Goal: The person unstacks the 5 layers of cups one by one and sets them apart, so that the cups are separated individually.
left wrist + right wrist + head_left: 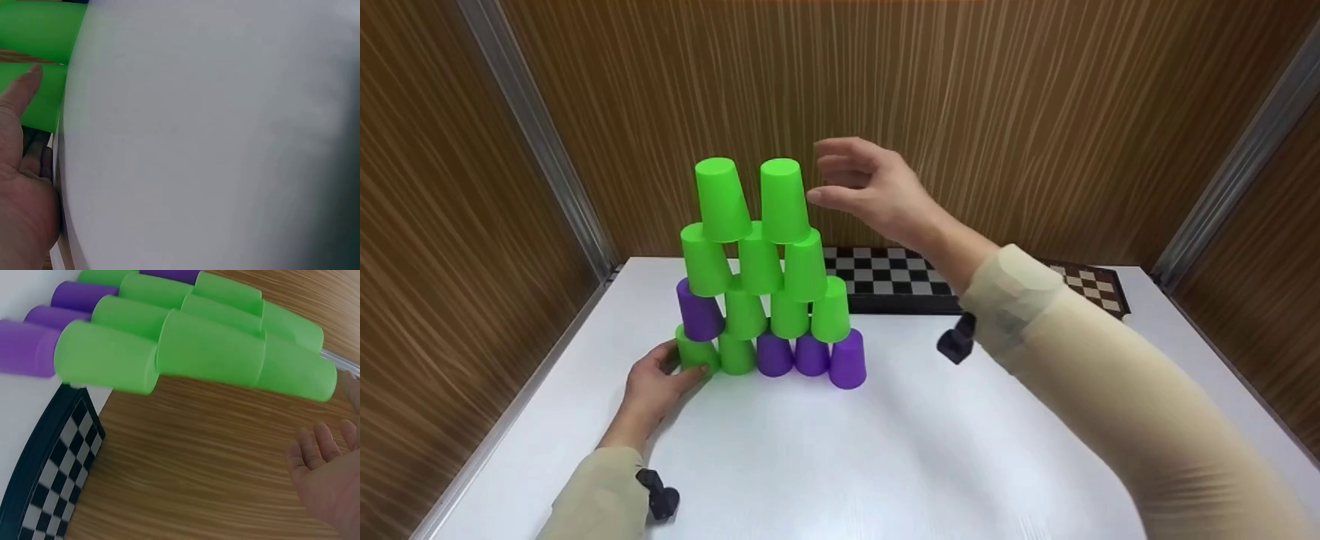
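Upside-down plastic cups stand in a four-tier stack, mostly green, with a purple cup (701, 311) at the second tier's left end and purple cups (848, 360) along the bottom right. Two green cups form the top tier, the left one (723, 201) apart from the right one (784, 202). My left hand (651, 388) holds the bottom-left green cup (697, 354) low at the table, thumb (25, 87) across its front and fingers partly hidden behind. Raised in the air, my right hand (881, 187) is just right of the top-right cup, fingers loosely bent, holding nothing.
A black-and-grey checkered board (885, 274) lies behind the stack at the back of the white table (840, 457). Farther right, a brown checkered board (1091, 287) is partly hidden by my right sleeve. Wood-patterned walls (960, 97) enclose the back and sides.
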`<act>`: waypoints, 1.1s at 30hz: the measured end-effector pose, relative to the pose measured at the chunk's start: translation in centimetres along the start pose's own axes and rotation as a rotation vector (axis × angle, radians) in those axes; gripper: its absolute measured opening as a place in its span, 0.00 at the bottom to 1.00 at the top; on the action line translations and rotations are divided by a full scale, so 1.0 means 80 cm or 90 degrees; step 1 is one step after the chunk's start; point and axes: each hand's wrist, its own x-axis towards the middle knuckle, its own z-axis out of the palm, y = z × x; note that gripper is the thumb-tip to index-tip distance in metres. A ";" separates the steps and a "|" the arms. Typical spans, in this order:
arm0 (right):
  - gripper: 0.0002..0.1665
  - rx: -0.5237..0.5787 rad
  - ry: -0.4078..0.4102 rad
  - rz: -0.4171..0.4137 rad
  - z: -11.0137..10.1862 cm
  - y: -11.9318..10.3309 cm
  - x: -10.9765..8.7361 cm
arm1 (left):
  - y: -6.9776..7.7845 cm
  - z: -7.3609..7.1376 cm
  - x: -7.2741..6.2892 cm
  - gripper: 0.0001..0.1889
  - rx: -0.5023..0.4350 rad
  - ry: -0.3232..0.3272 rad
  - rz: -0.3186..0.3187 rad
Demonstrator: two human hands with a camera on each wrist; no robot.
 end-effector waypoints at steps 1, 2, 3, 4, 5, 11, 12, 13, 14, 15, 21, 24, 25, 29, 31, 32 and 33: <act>0.38 0.004 0.000 0.001 0.005 -0.001 0.002 | 0.000 0.000 0.000 0.43 0.002 -0.001 -0.001; 0.38 0.007 0.001 0.003 0.010 -0.001 0.005 | 0.000 0.001 -0.001 0.43 0.003 -0.003 -0.001; 0.39 0.011 0.000 0.003 0.015 -0.001 0.007 | 0.001 0.001 -0.001 0.43 0.004 -0.004 -0.002; 0.39 0.015 0.000 0.001 0.019 0.000 0.009 | 0.001 0.001 -0.001 0.43 0.006 -0.005 -0.002; 0.40 0.019 0.000 0.000 0.023 0.001 0.011 | 0.001 0.001 -0.002 0.43 0.007 -0.005 -0.002; 0.41 0.034 0.004 -0.011 0.042 0.005 0.019 | 0.003 0.005 -0.005 0.43 0.008 -0.001 -0.001; 0.41 0.037 0.008 -0.010 0.043 0.006 0.020 | 0.003 0.006 -0.004 0.42 0.009 -0.001 -0.001; 0.41 0.042 0.011 -0.010 0.044 0.007 0.020 | 0.004 0.007 -0.005 0.42 0.009 -0.002 -0.001; 0.41 0.047 0.015 -0.010 0.045 0.008 0.020 | 0.005 0.008 -0.005 0.42 0.010 -0.003 0.000; 0.41 0.053 0.019 -0.010 0.046 0.009 0.020 | 0.005 0.009 -0.004 0.42 0.012 -0.004 -0.001; 0.38 0.068 0.039 0.005 0.042 0.010 0.015 | 0.005 0.011 -0.001 0.43 0.013 -0.016 -0.008; 0.38 0.056 0.050 0.006 0.033 0.009 0.009 | 0.004 0.012 0.000 0.43 0.013 -0.019 -0.007; 0.38 0.052 0.052 0.004 0.029 0.009 0.006 | 0.004 0.012 0.001 0.43 0.014 -0.019 -0.005; 0.37 0.049 0.058 -0.005 0.010 0.008 -0.006 | 0.004 0.009 0.001 0.44 0.018 -0.017 0.006; 0.37 0.050 0.060 -0.009 -0.001 0.008 -0.014 | 0.004 0.006 0.001 0.43 0.024 -0.015 0.011; 0.37 0.050 0.061 -0.010 -0.006 0.009 -0.018 | 0.003 0.005 0.001 0.43 0.026 -0.013 0.014; 0.38 0.047 0.062 -0.011 -0.011 0.010 -0.023 | 0.002 0.003 0.001 0.43 0.029 -0.013 0.017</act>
